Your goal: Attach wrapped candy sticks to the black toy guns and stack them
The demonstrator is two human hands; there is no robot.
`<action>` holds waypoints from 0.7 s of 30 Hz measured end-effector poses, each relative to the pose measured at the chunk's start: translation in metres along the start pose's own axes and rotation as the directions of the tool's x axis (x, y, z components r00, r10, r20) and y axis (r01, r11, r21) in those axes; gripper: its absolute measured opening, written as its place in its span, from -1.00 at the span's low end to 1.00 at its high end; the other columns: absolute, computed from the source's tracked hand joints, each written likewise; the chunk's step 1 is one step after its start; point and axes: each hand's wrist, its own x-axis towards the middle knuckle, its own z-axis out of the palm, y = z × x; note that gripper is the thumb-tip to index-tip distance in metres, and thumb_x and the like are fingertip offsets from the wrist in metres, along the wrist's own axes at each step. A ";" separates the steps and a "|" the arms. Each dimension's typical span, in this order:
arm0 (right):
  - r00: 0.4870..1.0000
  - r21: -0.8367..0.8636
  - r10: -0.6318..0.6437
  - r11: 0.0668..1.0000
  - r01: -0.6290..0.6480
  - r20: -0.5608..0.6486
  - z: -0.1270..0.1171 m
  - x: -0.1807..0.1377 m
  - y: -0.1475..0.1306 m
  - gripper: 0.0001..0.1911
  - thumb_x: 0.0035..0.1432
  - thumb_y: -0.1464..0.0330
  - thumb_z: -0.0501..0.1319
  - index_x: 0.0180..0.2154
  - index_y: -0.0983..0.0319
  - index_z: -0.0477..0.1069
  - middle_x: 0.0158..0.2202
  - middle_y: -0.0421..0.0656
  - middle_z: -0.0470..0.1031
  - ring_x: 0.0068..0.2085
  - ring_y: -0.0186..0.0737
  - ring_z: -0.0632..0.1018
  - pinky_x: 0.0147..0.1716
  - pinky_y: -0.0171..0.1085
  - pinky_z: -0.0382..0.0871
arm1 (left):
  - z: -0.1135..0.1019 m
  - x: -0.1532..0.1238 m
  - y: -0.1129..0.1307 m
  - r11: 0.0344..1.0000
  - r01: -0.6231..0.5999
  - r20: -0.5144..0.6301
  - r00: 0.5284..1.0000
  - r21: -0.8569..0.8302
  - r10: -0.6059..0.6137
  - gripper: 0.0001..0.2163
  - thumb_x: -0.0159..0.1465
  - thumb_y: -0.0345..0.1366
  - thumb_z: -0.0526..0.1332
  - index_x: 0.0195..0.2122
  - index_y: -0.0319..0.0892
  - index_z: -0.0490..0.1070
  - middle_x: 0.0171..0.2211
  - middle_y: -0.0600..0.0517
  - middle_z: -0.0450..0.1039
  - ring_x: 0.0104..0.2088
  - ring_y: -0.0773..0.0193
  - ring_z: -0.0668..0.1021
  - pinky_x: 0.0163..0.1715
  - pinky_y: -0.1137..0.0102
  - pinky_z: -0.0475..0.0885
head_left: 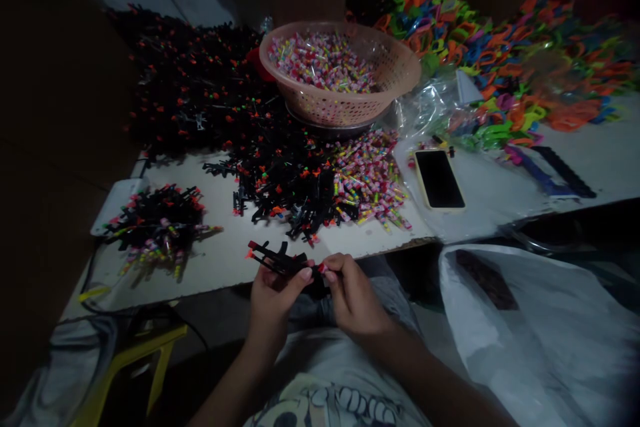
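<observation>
My left hand point(274, 297) is closed around a small black toy gun point(279, 257) with a red-orange tip, held just past the table's front edge. At the gun's rear end, my right hand point(354, 293) pinches a small pink-and-red piece point(322, 268), mostly hidden by the fingertips; it looks like one of the candy tubes. Beyond my hands lies a heap of black toy guns point(280, 173) with orange tips. Beside it spreads a pile of small pink and yellow candy tubes point(373, 180). A pink plastic colander point(340, 103) holds many more tubes.
At the left sits a bunch of toy guns with tubes attached point(165, 217). A phone point(440, 180) lies on clear plastic at the right. Colourful plastic pieces point(490, 73) are heaped behind it. A white bag point(530, 327) hangs below the table's right edge. A yellow stool point(135, 353) stands lower left.
</observation>
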 end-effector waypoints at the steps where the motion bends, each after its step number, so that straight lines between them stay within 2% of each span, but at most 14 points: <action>1: 1.000 -0.012 -0.001 1.000 0.001 0.007 0.002 0.000 0.001 -0.89 0.27 0.44 -0.06 -0.19 0.19 0.17 -0.27 -0.08 0.42 -0.23 -0.21 0.49 -0.24 -0.23 0.41 | 0.001 -0.001 -0.001 1.000 -0.002 -0.013 1.000 0.004 0.002 -0.60 -0.15 -0.29 0.47 -0.30 -0.23 0.40 -0.42 -0.01 0.59 -0.34 0.18 0.62 -0.34 0.37 0.53; 4: 0.999 -0.028 0.019 0.999 -0.018 0.029 0.006 0.000 0.002 -0.88 0.25 0.46 -0.04 -0.17 0.20 0.18 -0.25 -0.06 0.43 -0.21 -0.19 0.49 -0.22 -0.21 0.41 | 0.002 -0.003 -0.004 1.000 -0.016 -0.031 0.999 -0.007 0.016 -0.65 -0.10 -0.30 0.45 -0.28 -0.23 0.44 -0.36 -0.02 0.60 -0.29 0.22 0.62 -0.20 0.36 0.50; 7: 1.000 -0.142 0.018 0.990 -0.018 0.002 0.008 -0.001 0.004 -0.84 0.20 0.42 0.06 -0.14 0.22 0.19 -0.20 -0.03 0.43 -0.16 -0.12 0.47 -0.18 -0.15 0.40 | 0.004 -0.004 -0.007 0.999 0.013 -0.018 1.000 -0.051 -0.014 -0.69 -0.06 -0.31 0.43 -0.27 -0.24 0.49 -0.30 -0.04 0.60 -0.22 0.21 0.60 -0.12 0.36 0.46; 11: 1.000 -0.341 -0.015 0.940 0.012 -0.007 0.010 -0.001 0.012 -0.95 0.21 0.39 0.04 -0.25 0.22 0.23 -0.33 -0.05 0.41 -0.28 -0.10 0.44 -0.26 -0.15 0.37 | 0.009 -0.005 -0.008 0.988 0.112 0.064 0.992 -0.107 -0.106 -0.73 -0.02 -0.28 0.40 -0.29 -0.26 0.52 -0.24 -0.08 0.58 -0.18 0.19 0.58 -0.10 0.35 0.42; 14: 0.999 -0.368 0.001 0.930 0.019 0.053 0.011 0.000 0.015 -0.91 0.22 0.40 0.00 -0.30 0.22 0.25 -0.40 -0.08 0.40 -0.34 -0.13 0.43 -0.30 -0.19 0.36 | 0.013 -0.004 -0.011 0.985 0.153 0.092 0.985 -0.082 -0.146 -0.72 0.01 -0.25 0.38 -0.29 -0.30 0.53 -0.23 -0.12 0.57 -0.18 0.17 0.57 -0.09 0.35 0.41; 18: 0.986 -0.326 0.088 0.945 -0.038 0.140 0.003 0.010 0.016 -0.89 0.22 0.34 0.07 -0.26 0.24 0.30 -0.34 -0.09 0.45 -0.28 -0.16 0.47 -0.27 -0.24 0.35 | 0.008 0.006 -0.010 0.991 0.130 0.084 0.988 -0.039 -0.126 -0.68 -0.03 -0.22 0.40 -0.28 -0.28 0.48 -0.31 -0.08 0.56 -0.27 0.20 0.57 -0.18 0.34 0.45; 21: 0.985 -0.424 0.102 0.905 -0.033 0.142 -0.018 0.023 0.027 -0.60 0.16 0.17 0.18 -0.05 0.28 0.31 -0.18 -0.02 0.47 -0.15 -0.07 0.46 -0.16 -0.17 0.33 | -0.017 0.030 0.004 0.992 -0.002 -0.004 1.000 0.125 0.003 -0.60 -0.07 -0.13 0.40 -0.25 -0.21 0.42 -0.38 0.02 0.52 -0.42 0.27 0.55 -0.36 0.38 0.46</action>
